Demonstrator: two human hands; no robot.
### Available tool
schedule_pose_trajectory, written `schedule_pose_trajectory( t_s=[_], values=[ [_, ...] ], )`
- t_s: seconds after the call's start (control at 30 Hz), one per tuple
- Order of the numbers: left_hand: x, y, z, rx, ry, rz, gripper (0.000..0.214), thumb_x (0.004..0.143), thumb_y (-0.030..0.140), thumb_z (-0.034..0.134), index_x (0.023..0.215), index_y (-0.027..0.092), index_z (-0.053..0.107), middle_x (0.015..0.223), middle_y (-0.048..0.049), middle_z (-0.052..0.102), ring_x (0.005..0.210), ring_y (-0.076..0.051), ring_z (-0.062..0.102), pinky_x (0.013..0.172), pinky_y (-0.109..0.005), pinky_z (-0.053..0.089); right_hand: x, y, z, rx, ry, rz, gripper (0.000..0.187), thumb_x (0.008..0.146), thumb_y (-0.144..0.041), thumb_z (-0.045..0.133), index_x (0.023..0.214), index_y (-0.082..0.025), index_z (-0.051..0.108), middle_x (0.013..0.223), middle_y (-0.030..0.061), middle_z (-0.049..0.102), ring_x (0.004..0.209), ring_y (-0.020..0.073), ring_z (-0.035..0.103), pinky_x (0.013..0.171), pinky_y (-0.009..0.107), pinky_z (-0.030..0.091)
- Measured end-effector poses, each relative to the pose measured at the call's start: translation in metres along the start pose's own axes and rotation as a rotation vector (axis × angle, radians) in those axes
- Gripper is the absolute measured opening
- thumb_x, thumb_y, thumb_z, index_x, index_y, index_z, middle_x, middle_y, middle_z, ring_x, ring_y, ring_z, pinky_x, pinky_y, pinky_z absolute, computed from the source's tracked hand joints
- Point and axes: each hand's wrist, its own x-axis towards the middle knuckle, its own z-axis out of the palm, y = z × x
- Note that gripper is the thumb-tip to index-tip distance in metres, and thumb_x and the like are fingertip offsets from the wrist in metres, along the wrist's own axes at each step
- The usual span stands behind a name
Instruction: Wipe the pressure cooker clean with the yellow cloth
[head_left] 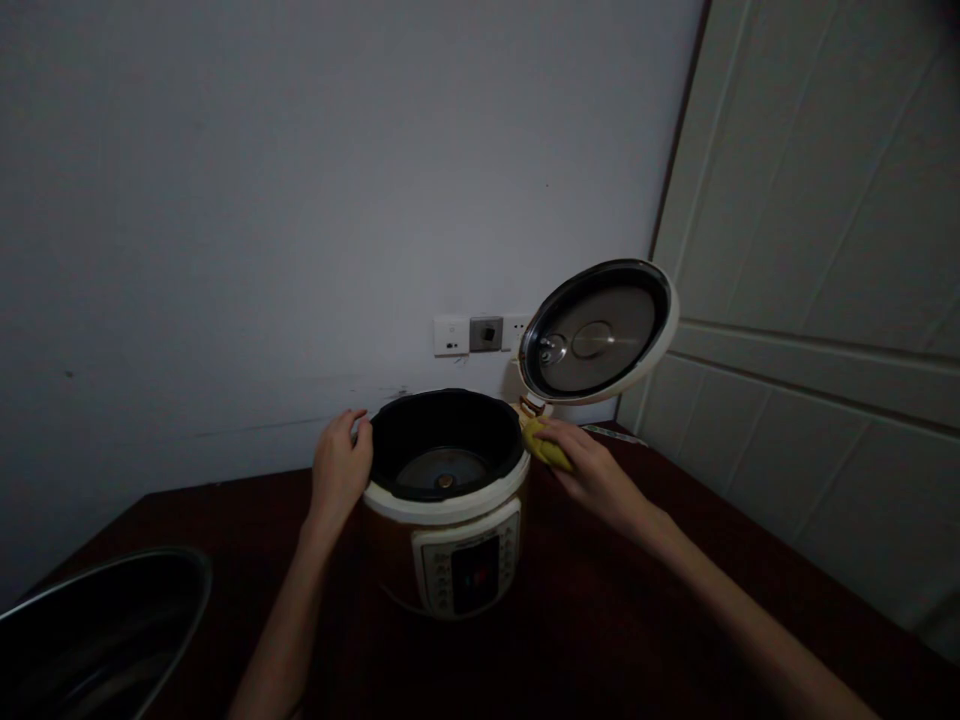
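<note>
An electric pressure cooker stands on the dark red table with its round lid swung up on a hinge at the right. Its black inside shows a heating plate with a small brownish button at the centre, and the front panel is lit. My left hand rests against the left side of the rim, thumb and fingers apart, some fingers hidden behind the edge. In my right hand is a yellow-green cloth, pressed to the right rim just below the lid hinge.
A dark metal pot with a shiny rim sits at the lower left of the table. Behind the cooker, wall sockets are set in the pale wall. A white panelled door rises along the right. A patterned strip lies near the table's back edge.
</note>
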Motion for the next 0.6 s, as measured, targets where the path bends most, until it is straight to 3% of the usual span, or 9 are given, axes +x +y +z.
schedule_pose_trajectory(
  t_s=[0.17,0.3,0.47,0.6],
  values=[
    [-0.001,0.003,0.002,-0.008,0.01,0.009,0.042,0.083,0.033,0.036,0.103,0.012,0.066,0.111,-0.0148,0.067,0.107,-0.027,0.06,0.098,-0.044,0.042,-0.021,-0.06,0.006,0.012,0.072,-0.104,0.05,0.078,-0.001,0.043,0.124,-0.019,0.049,0.121,0.0153,0.059,0.116,0.0235,0.055,0.092,0.043,0.052],
    [0.002,0.001,-0.004,-0.09,0.019,-0.04,0.04,0.08,0.034,0.042,0.102,0.013,0.067,0.112,-0.0134,0.068,0.106,-0.027,0.061,0.096,-0.042,0.044,-0.025,-0.11,0.001,0.058,-0.058,-0.245,0.045,0.082,-0.003,0.044,0.123,-0.018,0.049,0.12,0.0149,0.061,0.116,0.0229,0.056,0.091,0.038,0.054],
    [0.01,-0.019,-0.022,-0.22,0.049,-0.146,0.04,0.077,0.034,0.044,0.099,0.013,0.069,0.104,-0.012,0.071,0.099,-0.024,0.064,0.093,-0.037,0.046,-0.005,-0.121,-0.002,-0.037,0.049,-0.233,0.042,0.081,-0.006,0.047,0.12,-0.019,0.053,0.124,0.0154,0.058,0.125,0.0295,0.047,0.093,0.047,0.05],
    [0.016,-0.041,-0.018,-0.142,0.003,-0.239,0.039,0.075,0.031,0.041,0.098,0.012,0.067,0.111,-0.0163,0.067,0.109,-0.026,0.059,0.098,-0.041,0.04,0.026,-0.134,0.029,-0.147,0.066,-0.242,0.032,0.08,-0.011,0.049,0.111,-0.015,0.059,0.117,0.0188,0.06,0.118,0.0364,0.049,0.087,0.054,0.048]
  ],
)
